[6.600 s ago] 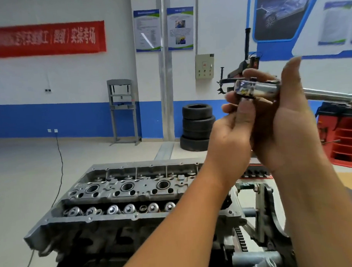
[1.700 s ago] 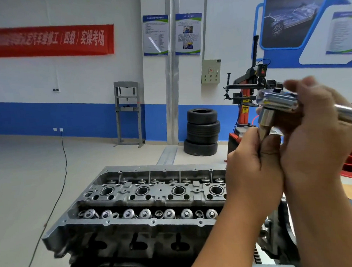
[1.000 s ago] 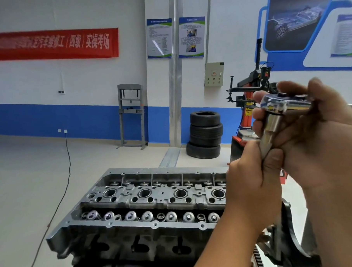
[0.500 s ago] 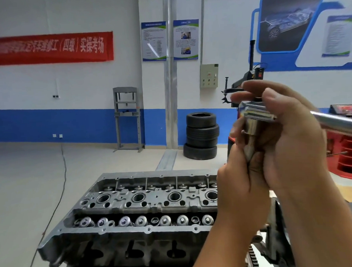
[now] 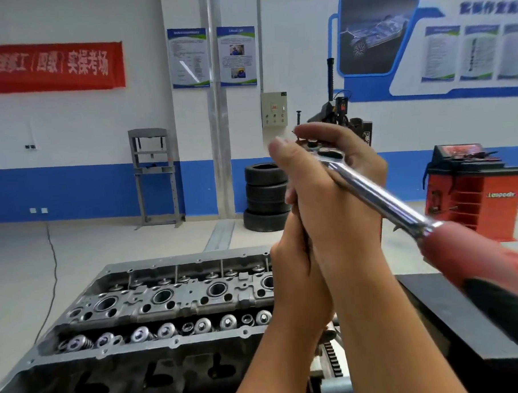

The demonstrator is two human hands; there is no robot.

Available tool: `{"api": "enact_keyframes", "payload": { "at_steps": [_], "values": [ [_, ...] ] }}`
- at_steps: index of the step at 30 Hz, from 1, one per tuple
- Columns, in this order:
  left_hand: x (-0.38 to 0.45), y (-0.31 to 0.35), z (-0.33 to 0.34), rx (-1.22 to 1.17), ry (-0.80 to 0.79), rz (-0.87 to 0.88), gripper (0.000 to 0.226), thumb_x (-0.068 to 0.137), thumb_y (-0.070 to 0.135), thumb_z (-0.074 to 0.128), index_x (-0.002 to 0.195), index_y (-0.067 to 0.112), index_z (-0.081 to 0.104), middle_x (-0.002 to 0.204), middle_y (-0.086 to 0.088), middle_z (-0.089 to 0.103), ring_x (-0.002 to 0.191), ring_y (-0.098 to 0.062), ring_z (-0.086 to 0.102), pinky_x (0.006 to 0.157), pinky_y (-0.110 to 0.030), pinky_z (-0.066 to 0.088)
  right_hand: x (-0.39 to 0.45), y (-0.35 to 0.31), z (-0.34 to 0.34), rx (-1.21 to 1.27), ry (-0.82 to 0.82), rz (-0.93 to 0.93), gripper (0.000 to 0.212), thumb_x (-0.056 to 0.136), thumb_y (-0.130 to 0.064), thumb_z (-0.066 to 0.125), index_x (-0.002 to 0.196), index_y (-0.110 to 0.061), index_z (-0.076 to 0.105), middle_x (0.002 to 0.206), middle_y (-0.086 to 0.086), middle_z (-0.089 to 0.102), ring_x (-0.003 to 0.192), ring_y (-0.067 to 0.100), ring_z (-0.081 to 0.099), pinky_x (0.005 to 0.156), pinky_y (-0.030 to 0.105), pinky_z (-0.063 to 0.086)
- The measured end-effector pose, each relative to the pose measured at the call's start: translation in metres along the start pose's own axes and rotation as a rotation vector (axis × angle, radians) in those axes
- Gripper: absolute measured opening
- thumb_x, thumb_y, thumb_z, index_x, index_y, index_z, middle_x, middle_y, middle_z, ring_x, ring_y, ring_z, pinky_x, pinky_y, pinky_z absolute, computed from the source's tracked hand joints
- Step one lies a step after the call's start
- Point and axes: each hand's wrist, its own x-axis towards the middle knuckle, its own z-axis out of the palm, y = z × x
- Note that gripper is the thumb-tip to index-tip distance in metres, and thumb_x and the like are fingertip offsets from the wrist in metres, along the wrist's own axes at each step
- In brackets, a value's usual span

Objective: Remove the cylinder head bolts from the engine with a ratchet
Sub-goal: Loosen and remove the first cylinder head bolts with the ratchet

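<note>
I hold a chrome ratchet point(image 5: 370, 191) with a red and black handle up in front of me, above the engine. My right hand point(image 5: 335, 199) grips the ratchet at its head, thumb raised and fingers curled over the top. My left hand point(image 5: 297, 278) sits just beneath it, wrapped round the socket or extension under the head, which is hidden between the two hands. The grey cylinder head point(image 5: 155, 304) lies below on a stand, with round plug wells and a row of valve springs showing. Its right end is hidden behind my forearms.
A stack of tyres point(image 5: 263, 193) stands on the floor beyond the engine. A red wheel balancer point(image 5: 471, 193) and a black tyre changer point(image 5: 340, 115) are at the right. A grey press frame point(image 5: 154, 177) stands by the blue-striped wall. A dark bench surface point(image 5: 452, 312) lies at lower right.
The ratchet handle has swung from pointing right to pointing down toward me at the lower right. Both hands stay clasped at the ratchet head, and the socket is now hidden between them.
</note>
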Motion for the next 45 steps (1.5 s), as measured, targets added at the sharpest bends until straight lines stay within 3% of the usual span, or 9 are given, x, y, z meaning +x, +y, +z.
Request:
{"api": "enact_keyframes", "payload": {
  "at_steps": [3,8,14,19,24,28,37,42,45],
  "values": [
    [0.001,0.003,-0.002,-0.066,-0.026,-0.033,0.025,0.103,0.028,0.053,0.081,0.017,0.058,0.065,-0.002,0.056,0.057,-0.021,0.049,0.050,-0.041,0.041,0.004,-0.005,-0.006,0.097,-0.165,0.133,0.025,0.074,-0.022,0.081,0.099,-0.017,0.077,0.070,0.013,0.070,0.053,0.022,0.061,0.051,0.029,0.046],
    [0.005,0.007,-0.006,-0.183,-0.145,-0.242,0.040,0.100,0.042,0.051,0.071,0.015,0.046,0.057,0.004,0.037,0.052,-0.011,0.029,0.048,-0.022,0.025,0.020,-0.008,-0.026,0.542,-0.403,0.500,0.038,0.074,-0.024,0.066,0.107,-0.007,0.070,0.094,0.012,0.075,0.048,0.016,0.048,0.052,0.026,0.032],
    [0.007,0.006,-0.005,-0.218,-0.174,-0.239,0.046,0.099,0.046,0.047,0.075,0.007,0.050,0.057,0.007,0.040,0.050,-0.007,0.033,0.049,-0.021,0.030,0.012,0.004,-0.013,0.360,-0.091,0.228,0.012,0.090,-0.020,0.071,0.093,-0.009,0.069,0.088,0.015,0.076,0.047,0.024,0.058,0.046,0.027,0.043],
    [0.005,0.000,-0.003,-0.153,-0.114,-0.238,0.048,0.110,0.026,0.048,0.077,-0.008,0.050,0.065,-0.019,0.048,0.061,-0.023,0.042,0.061,-0.038,0.035,0.009,0.011,-0.005,0.101,0.042,-0.119,0.018,0.090,-0.015,0.080,0.098,0.000,0.074,0.077,0.008,0.076,0.059,0.028,0.074,0.049,0.028,0.052],
    [0.003,0.002,-0.007,-0.186,-0.112,-0.214,0.054,0.094,0.054,0.053,0.070,0.007,0.043,0.058,0.005,0.040,0.052,-0.010,0.032,0.050,-0.025,0.028,0.012,0.004,-0.015,0.438,-0.317,0.208,0.013,0.086,-0.023,0.071,0.095,-0.013,0.074,0.095,0.015,0.076,0.062,0.026,0.071,0.051,0.029,0.051],
    [0.003,0.004,-0.009,-0.217,-0.157,-0.284,0.062,0.092,0.055,0.058,0.073,-0.001,0.038,0.060,-0.005,0.031,0.056,-0.016,0.024,0.052,-0.031,0.017,0.017,0.004,-0.024,0.577,-0.383,0.387,0.023,0.090,-0.034,0.062,0.102,-0.016,0.070,0.103,0.014,0.077,0.061,0.019,0.068,0.055,0.027,0.050],
    [0.003,0.000,-0.003,-0.114,-0.066,-0.299,0.049,0.108,0.008,0.052,0.060,0.005,0.043,0.055,-0.005,0.043,0.055,-0.018,0.035,0.053,-0.028,0.029,0.001,0.011,-0.005,0.007,0.075,-0.257,0.026,0.088,-0.023,0.084,0.100,-0.002,0.074,0.083,0.007,0.077,0.070,0.027,0.076,0.059,0.044,0.060],
    [-0.001,0.005,-0.008,-0.185,-0.094,-0.271,0.047,0.108,0.031,0.050,0.065,0.012,0.045,0.053,0.009,0.042,0.046,-0.006,0.034,0.048,-0.017,0.030,0.005,0.004,-0.010,0.295,-0.219,0.038,0.017,0.084,-0.016,0.079,0.097,-0.007,0.074,0.086,0.012,0.075,0.061,0.029,0.071,0.050,0.033,0.052],
    [0.001,0.008,-0.008,-0.160,-0.128,-0.278,0.053,0.093,0.054,0.057,0.067,0.011,0.042,0.058,0.000,0.036,0.053,-0.012,0.028,0.050,-0.027,0.025,0.016,0.004,-0.022,0.530,-0.388,0.288,0.013,0.086,-0.018,0.066,0.097,-0.013,0.067,0.092,0.012,0.072,0.052,0.020,0.056,0.049,0.026,0.043]
  ]
}}
